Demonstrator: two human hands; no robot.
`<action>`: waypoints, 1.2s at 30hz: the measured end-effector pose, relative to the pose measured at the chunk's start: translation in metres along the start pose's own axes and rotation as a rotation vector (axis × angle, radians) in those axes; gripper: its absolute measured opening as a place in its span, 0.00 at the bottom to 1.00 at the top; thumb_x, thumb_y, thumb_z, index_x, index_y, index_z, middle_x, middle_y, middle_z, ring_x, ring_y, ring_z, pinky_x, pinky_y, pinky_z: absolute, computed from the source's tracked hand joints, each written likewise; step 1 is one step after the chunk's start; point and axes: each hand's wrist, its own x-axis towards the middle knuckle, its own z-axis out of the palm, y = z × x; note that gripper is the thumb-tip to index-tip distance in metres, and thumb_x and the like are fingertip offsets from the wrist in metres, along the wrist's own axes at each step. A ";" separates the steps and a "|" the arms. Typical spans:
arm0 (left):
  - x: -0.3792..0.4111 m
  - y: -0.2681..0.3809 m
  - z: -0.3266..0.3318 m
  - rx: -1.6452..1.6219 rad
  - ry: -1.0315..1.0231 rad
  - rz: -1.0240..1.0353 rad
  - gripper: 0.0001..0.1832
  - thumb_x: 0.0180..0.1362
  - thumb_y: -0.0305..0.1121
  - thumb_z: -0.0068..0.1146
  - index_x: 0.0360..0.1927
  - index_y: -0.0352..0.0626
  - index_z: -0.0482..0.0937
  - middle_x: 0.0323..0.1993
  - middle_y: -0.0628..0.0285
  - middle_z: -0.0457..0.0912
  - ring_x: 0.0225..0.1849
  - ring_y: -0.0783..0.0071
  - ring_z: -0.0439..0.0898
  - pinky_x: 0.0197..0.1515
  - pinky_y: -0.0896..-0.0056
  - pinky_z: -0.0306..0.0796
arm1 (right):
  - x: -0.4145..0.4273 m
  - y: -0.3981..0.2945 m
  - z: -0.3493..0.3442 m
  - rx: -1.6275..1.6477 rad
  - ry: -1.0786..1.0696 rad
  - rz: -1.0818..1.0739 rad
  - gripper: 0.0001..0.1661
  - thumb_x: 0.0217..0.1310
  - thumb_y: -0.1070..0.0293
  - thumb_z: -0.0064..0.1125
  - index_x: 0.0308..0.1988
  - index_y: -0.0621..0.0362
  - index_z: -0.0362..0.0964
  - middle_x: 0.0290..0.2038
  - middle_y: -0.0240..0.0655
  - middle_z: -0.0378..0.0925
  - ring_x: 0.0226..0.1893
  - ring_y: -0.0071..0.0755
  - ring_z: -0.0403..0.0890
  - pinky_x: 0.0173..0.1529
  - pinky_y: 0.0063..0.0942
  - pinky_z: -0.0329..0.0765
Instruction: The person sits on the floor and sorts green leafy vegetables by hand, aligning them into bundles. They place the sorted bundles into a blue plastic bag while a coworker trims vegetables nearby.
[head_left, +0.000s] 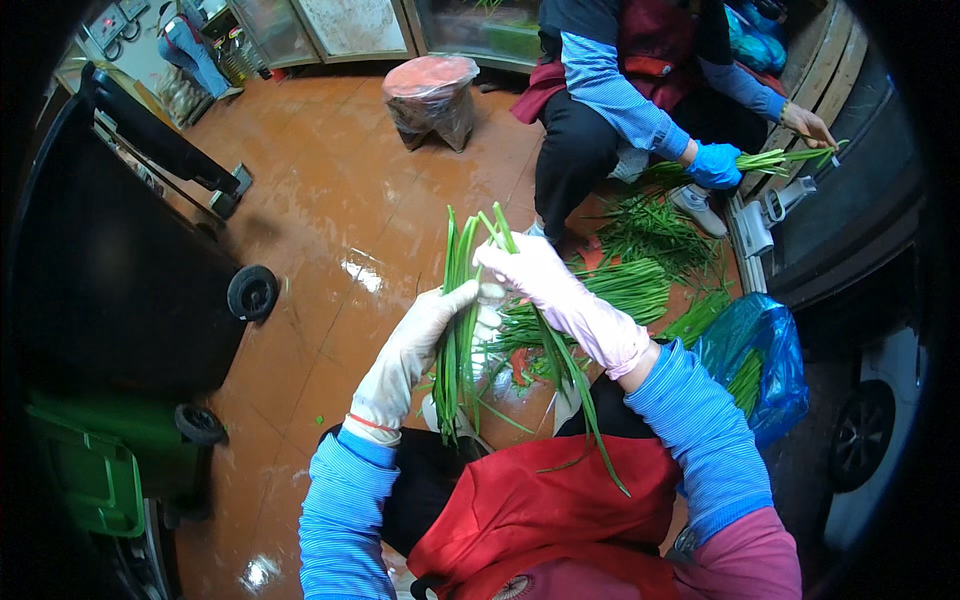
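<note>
In a white glove, my left hand (420, 341) grips a bunch of long green stalks (452, 375), which look like garlic chives, with pale ends up and leaves hanging down. Close beside it, my right hand (544, 281), in a pale pink glove, pinches a smaller bunch of the same stalks (559, 349); its leaves droop over my red apron (540, 502). Below and beyond my hands, a neat pile of chives (626, 289) lies on the floor. A looser heap of greens (660, 232) spreads behind it. My left fingers are partly hidden by the stalks.
Across from me a co-worker crouches, holding chives (765, 161) with one blue-gloved hand (714, 165) and one bare hand. A blue plastic bag (757, 360) with greens stands at my right. A plastic-covered stool (429, 97), black wheeled bin (112, 255) and green bin (90, 465) stand on the tiled floor (322, 187).
</note>
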 end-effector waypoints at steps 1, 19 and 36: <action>0.000 0.000 0.000 -0.021 0.018 0.005 0.20 0.60 0.43 0.47 0.46 0.35 0.74 0.30 0.59 0.79 0.28 0.73 0.78 0.33 0.76 0.73 | 0.003 0.002 -0.003 -0.022 0.013 -0.004 0.12 0.54 0.60 0.58 0.32 0.58 0.73 0.24 0.25 0.70 0.24 0.16 0.69 0.25 0.17 0.63; -0.012 0.018 -0.038 0.609 0.660 0.259 0.09 0.57 0.32 0.49 0.33 0.38 0.78 0.23 0.65 0.78 0.20 0.80 0.74 0.25 0.80 0.68 | 0.022 0.007 -0.064 0.416 0.080 -0.146 0.11 0.58 0.63 0.55 0.34 0.59 0.73 0.22 0.25 0.68 0.17 0.13 0.66 0.17 0.13 0.58; -0.005 0.008 0.011 0.135 0.104 0.242 0.18 0.57 0.37 0.53 0.48 0.38 0.74 0.37 0.62 0.79 0.21 0.81 0.73 0.25 0.83 0.67 | 0.007 0.004 -0.032 0.120 -0.010 -0.051 0.14 0.58 0.59 0.54 0.32 0.59 0.74 0.20 0.26 0.71 0.15 0.13 0.66 0.18 0.12 0.58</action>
